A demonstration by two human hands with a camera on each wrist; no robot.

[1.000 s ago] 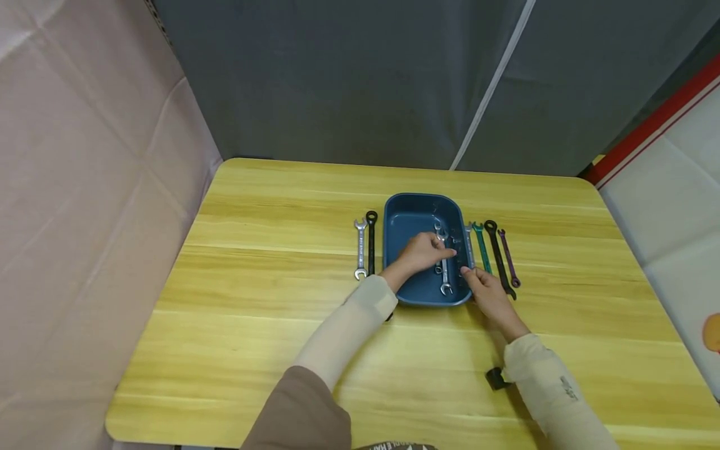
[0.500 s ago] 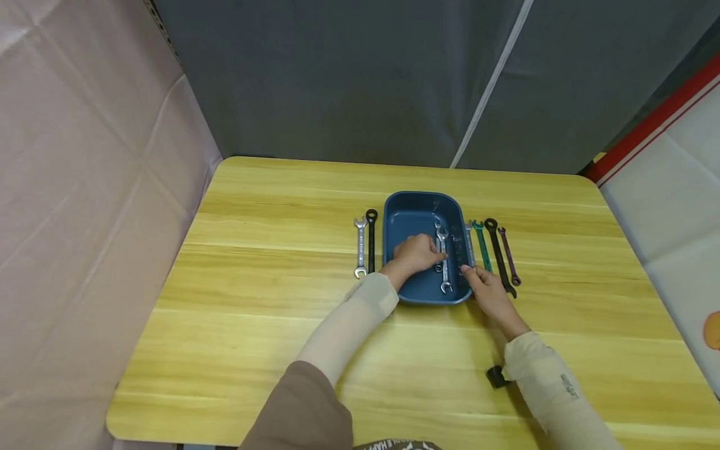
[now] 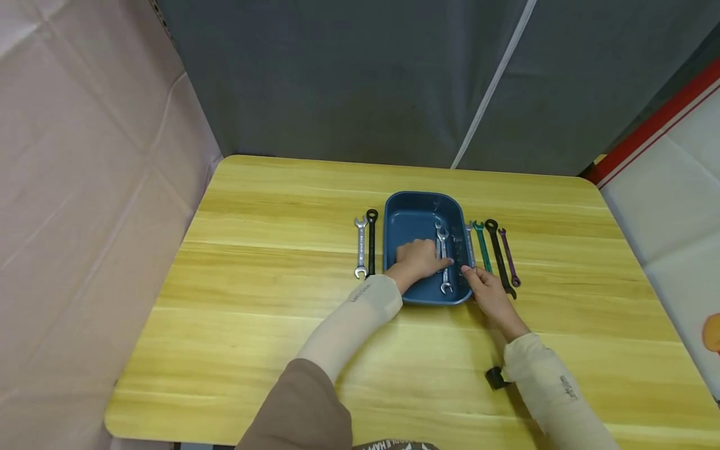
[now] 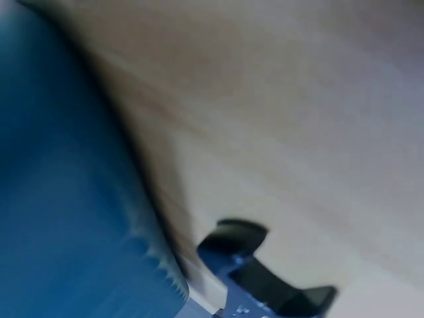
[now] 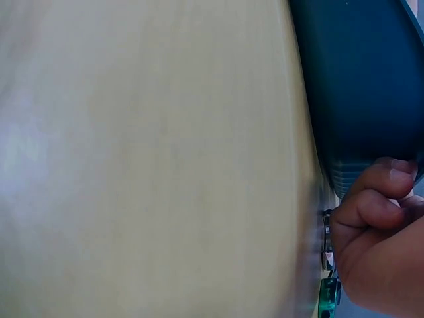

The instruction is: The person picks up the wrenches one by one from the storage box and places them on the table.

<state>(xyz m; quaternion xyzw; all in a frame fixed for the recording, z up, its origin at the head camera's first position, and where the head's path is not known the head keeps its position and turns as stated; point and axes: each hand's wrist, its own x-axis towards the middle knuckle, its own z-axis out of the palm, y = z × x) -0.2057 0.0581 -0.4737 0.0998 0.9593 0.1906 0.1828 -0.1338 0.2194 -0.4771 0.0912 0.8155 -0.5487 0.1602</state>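
A blue plastic tub stands on the table with two silver wrenches lying side by side in it. My left hand reaches over its near left side, thumb across the silver wrenches in the head view. The other left fingers are hidden behind the hand, so I cannot tell whether they hold a wrench. At the tub's near right corner my right hand grips the rim. The right wrist view shows the curled fingers of that hand against the tub wall.
Left of the tub lie a silver wrench and a black wrench, the latter partly behind the left arm. On the right are a silver wrench, a green one, a black one and a purple one.
My left hand has drawn back slightly left and toward me inside the tub, and its thumb now points right over the wrenches. The right hand stays at the rim.
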